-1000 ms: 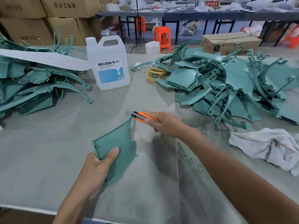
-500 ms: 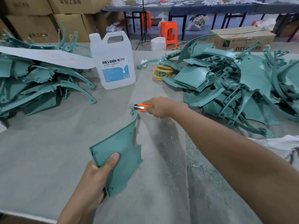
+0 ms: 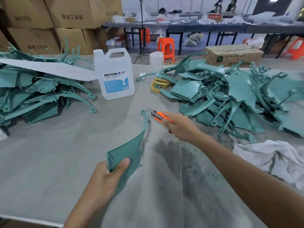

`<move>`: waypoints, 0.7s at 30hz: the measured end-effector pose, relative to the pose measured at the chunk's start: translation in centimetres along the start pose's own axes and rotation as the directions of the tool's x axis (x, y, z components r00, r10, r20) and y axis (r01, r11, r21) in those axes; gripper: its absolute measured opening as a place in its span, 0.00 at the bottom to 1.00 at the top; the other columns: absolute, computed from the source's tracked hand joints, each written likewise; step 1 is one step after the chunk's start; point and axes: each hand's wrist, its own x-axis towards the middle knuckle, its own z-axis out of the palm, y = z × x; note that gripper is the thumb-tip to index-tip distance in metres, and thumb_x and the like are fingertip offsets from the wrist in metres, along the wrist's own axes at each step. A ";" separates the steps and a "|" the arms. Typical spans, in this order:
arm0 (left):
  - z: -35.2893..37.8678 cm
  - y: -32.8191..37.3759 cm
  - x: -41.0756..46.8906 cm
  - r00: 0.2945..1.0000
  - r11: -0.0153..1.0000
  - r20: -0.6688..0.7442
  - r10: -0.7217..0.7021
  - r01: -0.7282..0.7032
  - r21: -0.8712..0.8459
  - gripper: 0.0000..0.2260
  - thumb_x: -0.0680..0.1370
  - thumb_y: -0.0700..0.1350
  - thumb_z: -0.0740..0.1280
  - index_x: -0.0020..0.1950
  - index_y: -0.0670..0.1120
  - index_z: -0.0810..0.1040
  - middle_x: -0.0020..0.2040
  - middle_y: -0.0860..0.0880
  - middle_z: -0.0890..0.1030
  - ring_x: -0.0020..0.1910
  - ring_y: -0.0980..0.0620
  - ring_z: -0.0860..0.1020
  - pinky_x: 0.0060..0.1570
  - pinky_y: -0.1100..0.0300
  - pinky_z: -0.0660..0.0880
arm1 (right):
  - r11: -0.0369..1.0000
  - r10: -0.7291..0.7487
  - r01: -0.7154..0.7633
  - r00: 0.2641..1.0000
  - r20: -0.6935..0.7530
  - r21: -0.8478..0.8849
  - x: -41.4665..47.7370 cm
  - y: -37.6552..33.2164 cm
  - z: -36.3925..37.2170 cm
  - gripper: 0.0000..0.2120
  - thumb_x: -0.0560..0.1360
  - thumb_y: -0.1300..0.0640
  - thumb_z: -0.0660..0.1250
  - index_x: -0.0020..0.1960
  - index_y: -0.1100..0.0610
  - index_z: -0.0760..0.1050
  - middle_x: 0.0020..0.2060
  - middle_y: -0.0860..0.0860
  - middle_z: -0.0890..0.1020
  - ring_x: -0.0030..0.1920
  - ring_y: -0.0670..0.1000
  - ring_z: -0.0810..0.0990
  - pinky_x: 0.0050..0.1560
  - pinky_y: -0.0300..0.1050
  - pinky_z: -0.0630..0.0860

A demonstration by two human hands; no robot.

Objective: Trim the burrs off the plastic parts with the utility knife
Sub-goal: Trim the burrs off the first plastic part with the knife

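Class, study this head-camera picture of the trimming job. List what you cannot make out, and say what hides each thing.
- Head view: blade of the utility knife, pale and blurred; contact with the plastic part unclear.
- Head view: fingers of the left hand, hidden behind the part; only the thumb shows.
- Head view: knife's rear, covered by the right hand.
- Head view: small print on the jug, too small.

A factory workshop: stacked cartons point(image 3: 69, 17), heaped plastic parts point(image 3: 230, 99).
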 end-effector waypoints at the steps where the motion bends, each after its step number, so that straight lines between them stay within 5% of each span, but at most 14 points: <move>1: 0.4 0.2 0.0 0.999 0.997 0.024 0.034 -0.035 0.061 0.17 0.75 0.62 0.70 0.51 0.50 0.85 0.42 0.48 0.85 0.39 0.51 0.78 0.44 0.55 0.73 | 0.998 0.015 -0.013 0.999 -0.041 0.059 -2.0 -0.1 -0.3 0.14 0.85 0.46 0.57 0.69 0.38 0.72 0.35 0.43 0.79 0.32 0.40 0.78 0.33 0.40 0.71; 5: 2.2 0.8 -0.5 0.996 0.990 -0.031 0.078 -0.073 0.120 0.23 0.74 0.61 0.68 0.46 0.40 0.83 0.34 0.52 0.77 0.33 0.54 0.70 0.37 0.57 0.67 | 0.963 0.006 0.011 0.998 -0.061 0.268 -9.8 -2.0 0.1 0.17 0.83 0.42 0.60 0.68 0.25 0.66 0.38 0.42 0.82 0.31 0.40 0.80 0.29 0.34 0.72; 8: 2.7 0.9 -1.4 0.992 0.954 -0.040 0.118 -0.103 0.280 0.24 0.76 0.63 0.67 0.41 0.42 0.81 0.30 0.54 0.73 0.30 0.56 0.67 0.34 0.56 0.66 | 0.962 -0.036 0.050 0.998 -0.056 0.269 -13.4 -3.2 0.8 0.17 0.83 0.41 0.60 0.63 0.18 0.63 0.40 0.39 0.82 0.34 0.40 0.81 0.30 0.34 0.73; 12: 2.9 1.2 -2.6 0.976 0.845 0.008 0.219 -0.194 0.499 0.17 0.78 0.62 0.64 0.39 0.51 0.80 0.33 0.53 0.79 0.30 0.54 0.73 0.33 0.62 0.69 | 0.978 -0.101 0.106 0.994 -0.037 0.180 -16.1 -3.5 0.9 0.17 0.83 0.40 0.58 0.65 0.19 0.61 0.41 0.39 0.81 0.35 0.46 0.81 0.35 0.42 0.77; 17: 3.1 1.6 -3.3 0.981 0.865 -0.021 0.194 -0.160 0.476 0.21 0.73 0.70 0.58 0.43 0.55 0.78 0.33 0.49 0.80 0.31 0.52 0.75 0.38 0.53 0.74 | 0.973 -0.139 0.142 0.990 -0.028 0.181 -18.0 -4.2 1.6 0.18 0.83 0.42 0.59 0.68 0.23 0.64 0.39 0.40 0.81 0.36 0.44 0.80 0.37 0.40 0.77; 21: 3.5 1.6 -3.4 0.981 0.892 -0.069 0.181 -0.134 0.432 0.30 0.70 0.71 0.56 0.40 0.45 0.79 0.35 0.45 0.80 0.37 0.44 0.78 0.42 0.47 0.76 | 0.971 -0.150 0.153 0.988 -0.028 0.186 -18.3 -5.0 1.9 0.19 0.83 0.43 0.60 0.71 0.28 0.65 0.37 0.41 0.81 0.40 0.46 0.82 0.43 0.46 0.79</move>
